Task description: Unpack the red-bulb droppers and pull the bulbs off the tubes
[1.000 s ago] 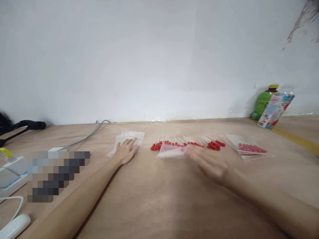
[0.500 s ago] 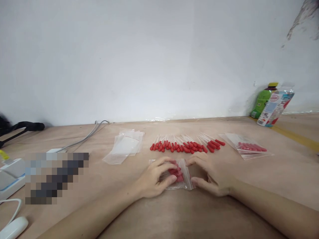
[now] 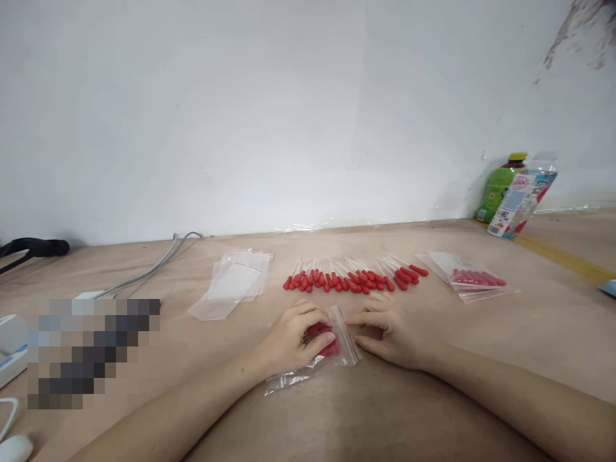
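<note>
We see first a table (image 3: 308,417), smooth and with the colour of pale wood. Our left hand (image 3: 293,340) is curled and holds a zip-lock bag (image 3: 344,343) of thin, shiny, wrinkled plastic, with rounded red pieces inside. The bag lies under this hand and comes out to its right. Our right hand (image 3: 397,335) is half wide, fingertips just at the bag's right edge. Farther left lie flat, clear bags (image 3: 239,282); beyond our hands, a row of slender droppers (image 3: 355,278) with pale stems and smooth red bulbs.
</note>
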Motion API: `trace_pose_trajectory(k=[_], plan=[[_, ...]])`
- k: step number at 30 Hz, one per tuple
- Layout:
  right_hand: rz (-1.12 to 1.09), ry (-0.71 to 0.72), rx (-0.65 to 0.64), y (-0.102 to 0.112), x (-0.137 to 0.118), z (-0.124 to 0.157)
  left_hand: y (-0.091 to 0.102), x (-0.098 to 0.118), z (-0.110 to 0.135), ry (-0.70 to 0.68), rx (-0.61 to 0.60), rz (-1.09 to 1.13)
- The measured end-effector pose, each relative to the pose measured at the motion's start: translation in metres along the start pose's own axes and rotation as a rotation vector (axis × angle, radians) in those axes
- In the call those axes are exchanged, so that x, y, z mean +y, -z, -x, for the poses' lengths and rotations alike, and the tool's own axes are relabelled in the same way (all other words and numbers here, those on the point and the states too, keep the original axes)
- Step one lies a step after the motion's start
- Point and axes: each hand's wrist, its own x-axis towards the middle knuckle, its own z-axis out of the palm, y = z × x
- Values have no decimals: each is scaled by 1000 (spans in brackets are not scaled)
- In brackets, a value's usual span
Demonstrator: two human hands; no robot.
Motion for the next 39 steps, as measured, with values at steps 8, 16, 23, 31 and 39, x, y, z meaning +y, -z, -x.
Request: trace_pose_trajectory(k=[8,16,23,31,39], plan=[[146,233,298,-21,-1,-8,-1,-7,-14,-183,-46,-14],[224,370,332,-13,-6,-9,2,-12,-25,-309,-141,-136],[238,368,231,-12,-6,-10,-6,-21,-17,-328,-40,-170],[282,413,211,-11,-8,-13,-3,-20,-19,-444,-96,-399],[356,432,113,-7,-7,-13,8,-22,-15,-446,-67,-397]])
